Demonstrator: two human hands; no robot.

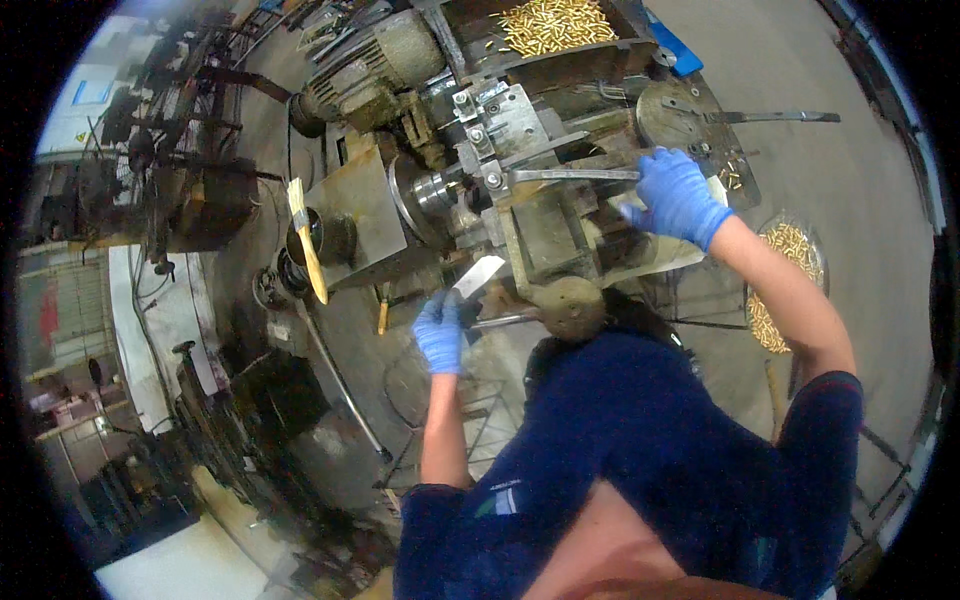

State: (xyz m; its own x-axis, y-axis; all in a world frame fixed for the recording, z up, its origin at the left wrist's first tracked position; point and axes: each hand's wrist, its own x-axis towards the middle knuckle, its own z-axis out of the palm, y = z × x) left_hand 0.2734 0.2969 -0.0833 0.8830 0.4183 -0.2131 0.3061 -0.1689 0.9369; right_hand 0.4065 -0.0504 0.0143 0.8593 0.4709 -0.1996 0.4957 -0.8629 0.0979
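In a blue glove, my right hand point(682, 198) is closed on the end of a long metal wrench point(570, 175). The wrench's far end reaches a bolt on the tool post point(494, 178) of a lathe. My left hand point(438, 332), also gloved in blue, holds a flat, pale strip point(480, 276) with a slanted end, low in front of the machine. Its exact kind I cannot make out. Left of the tool post is the round metal chuck point(434, 192), with the strip below and apart from it.
A metal tray point(470, 70) at the back holds many small brass pieces point(560, 26); another container of brass pieces point(785, 285) stands at the right. A wooden-handled brush point(308, 245) rests by the headstock. A long lever point(345, 390) slants down at left. A handwheel point(575, 308) sits near my body.
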